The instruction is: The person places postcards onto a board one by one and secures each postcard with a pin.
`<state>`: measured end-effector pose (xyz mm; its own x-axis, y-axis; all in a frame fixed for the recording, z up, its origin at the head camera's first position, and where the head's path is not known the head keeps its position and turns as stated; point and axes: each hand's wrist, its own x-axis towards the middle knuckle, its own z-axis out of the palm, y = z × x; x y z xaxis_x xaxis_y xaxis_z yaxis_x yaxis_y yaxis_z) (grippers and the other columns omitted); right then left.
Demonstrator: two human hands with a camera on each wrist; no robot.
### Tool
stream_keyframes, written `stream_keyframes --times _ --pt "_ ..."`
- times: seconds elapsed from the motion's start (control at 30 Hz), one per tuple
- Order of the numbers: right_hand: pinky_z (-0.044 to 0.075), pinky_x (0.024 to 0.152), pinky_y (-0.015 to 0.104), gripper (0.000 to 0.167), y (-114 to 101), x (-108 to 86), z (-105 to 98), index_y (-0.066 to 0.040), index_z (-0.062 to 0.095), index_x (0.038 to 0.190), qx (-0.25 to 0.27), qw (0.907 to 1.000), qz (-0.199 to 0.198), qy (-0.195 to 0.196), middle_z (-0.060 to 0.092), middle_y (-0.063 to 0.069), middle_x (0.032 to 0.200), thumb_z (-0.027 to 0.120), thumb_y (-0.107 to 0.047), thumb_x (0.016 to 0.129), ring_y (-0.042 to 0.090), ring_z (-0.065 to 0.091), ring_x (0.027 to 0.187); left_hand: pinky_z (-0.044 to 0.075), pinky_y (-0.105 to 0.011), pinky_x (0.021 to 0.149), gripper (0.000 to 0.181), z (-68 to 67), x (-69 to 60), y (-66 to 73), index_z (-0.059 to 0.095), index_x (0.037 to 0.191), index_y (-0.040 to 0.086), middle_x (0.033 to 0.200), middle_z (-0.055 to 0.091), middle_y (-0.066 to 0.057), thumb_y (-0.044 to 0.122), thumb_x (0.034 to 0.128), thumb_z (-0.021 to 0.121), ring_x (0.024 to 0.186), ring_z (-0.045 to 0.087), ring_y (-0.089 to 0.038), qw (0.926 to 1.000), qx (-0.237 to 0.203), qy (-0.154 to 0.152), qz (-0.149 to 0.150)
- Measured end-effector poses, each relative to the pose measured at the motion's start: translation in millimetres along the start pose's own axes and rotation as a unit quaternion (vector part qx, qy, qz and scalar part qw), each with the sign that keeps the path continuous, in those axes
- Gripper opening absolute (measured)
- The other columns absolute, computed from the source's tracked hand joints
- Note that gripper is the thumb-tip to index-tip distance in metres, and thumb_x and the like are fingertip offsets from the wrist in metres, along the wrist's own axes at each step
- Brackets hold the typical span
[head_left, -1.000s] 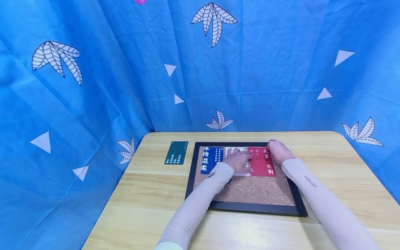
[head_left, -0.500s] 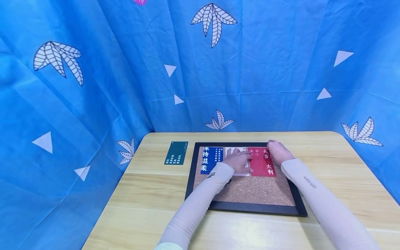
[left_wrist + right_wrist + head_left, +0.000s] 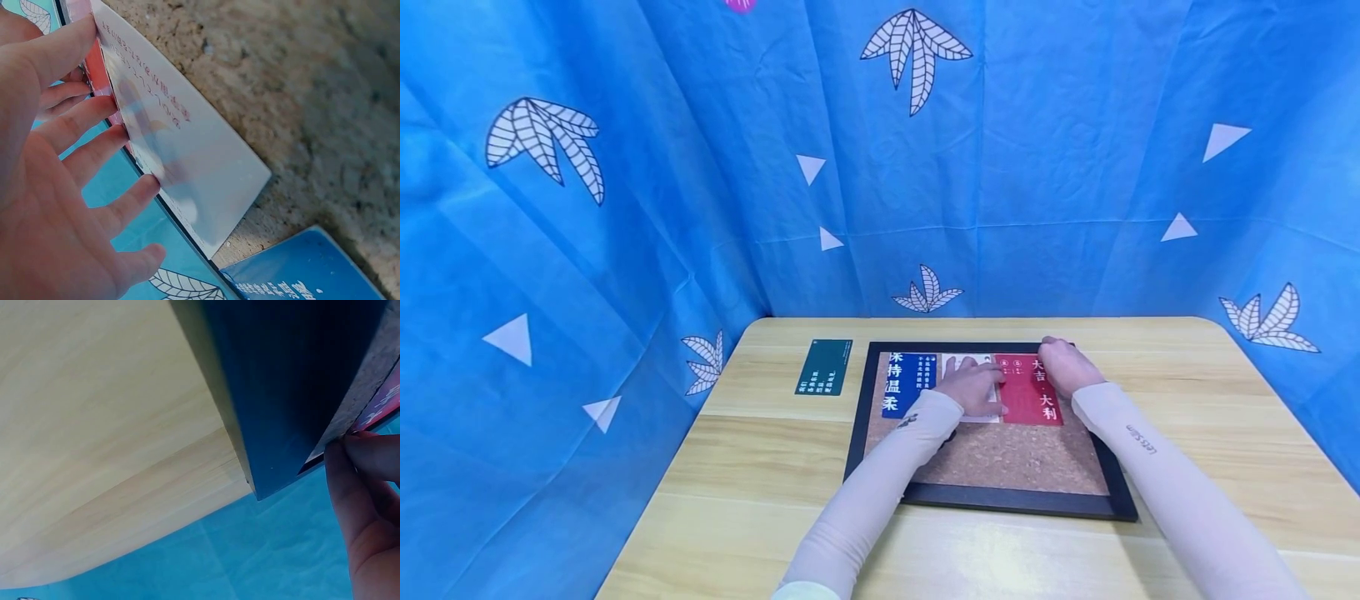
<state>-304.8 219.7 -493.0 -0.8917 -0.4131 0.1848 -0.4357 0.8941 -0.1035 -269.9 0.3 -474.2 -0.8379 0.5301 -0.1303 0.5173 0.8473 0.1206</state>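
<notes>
A black-framed corkboard lies on the table, with blue, white and red cards in a row along its far side. My left hand rests over the white card, fingers spread and fingertips touching it near the red card's edge. At the red card's far right corner, by the frame, my right hand pinches with thumb and finger close together. Those fingertips seem to hold the card's corner; whether anything small is between them is hidden.
A dark green card with white writing lies on the wooden table, left of the corkboard. Blue curtains printed with leaves and triangles hang behind the table and along its left side.
The right forearm has shifted very slightly to the left, its fingers staying at the red card's corner. The left hand and the cards stay where they were.
</notes>
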Motion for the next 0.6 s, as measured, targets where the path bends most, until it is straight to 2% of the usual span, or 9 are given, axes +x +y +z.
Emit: stream_keyframes --times 0.17,0.6 --pt "0.062 0.071 0.043 0.011 -0.4 0.7 3.0 0.003 0.071 0.079 -0.020 0.9996 -0.015 0.013 0.060 0.016 0.083 0.067 0.013 0.082 0.028 0.066 0.072 0.025 -0.058 0.127 0.057 -0.3 0.1 0.2 0.057 0.147 0.035 0.162 0.045 0.015 0.055 0.0948 0.068 0.145 0.044 -0.018 1.0000 -0.002 -0.001 0.000" --pt "0.063 0.078 0.045 0.006 -7.0 -3.8 2.9 0.006 0.073 0.088 -0.026 0.9996 0.008 -0.002 0.062 0.020 0.090 0.068 0.009 0.087 0.034 0.068 0.081 0.025 -0.056 0.128 0.059 3.5 3.6 -0.8 0.055 0.148 0.037 0.162 0.044 0.016 0.056 0.0940 0.068 0.146 0.044 -0.017 0.9999 0.002 -0.009 -0.004"
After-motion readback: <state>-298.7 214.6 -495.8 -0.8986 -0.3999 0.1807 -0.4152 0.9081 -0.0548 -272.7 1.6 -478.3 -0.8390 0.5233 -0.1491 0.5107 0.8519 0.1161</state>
